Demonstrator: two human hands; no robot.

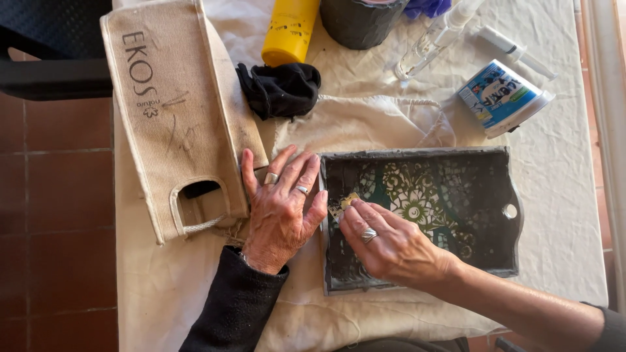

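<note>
Tray (508, 261), dark and rectangular, lay flat on the cloth (567, 215) at our centre right, its floor bearing a green and white mosaic pattern. We kept our left hand (279, 208) flat and spread wide, holding nothing: the palm rested on the cloth and the fingertips lay against the tray's left wall. Two rings showed on that hand. Our right hand (391, 244) reached in over the tray's lower left corner, with the thumb and forefinger pinched narrow on a small pale tile piece (343, 205). The piece sat just inside the left wall, at or on the tray floor; we could not tell whether it touched. One ring showed on this hand.

Surrounding items were as follows. A canvas bag (169, 111) lay tilted left of our left hand, its handle cut-out just beside the thumb. A black rag (280, 88) lay above the hand, near a yellow bottle (290, 29) and a dark pot (358, 23). A clear bottle (433, 42) and a white tube (515, 49) lay at the top right. A blue and white tub (502, 96) lay on its side just above the tray's upper right corner.
</note>
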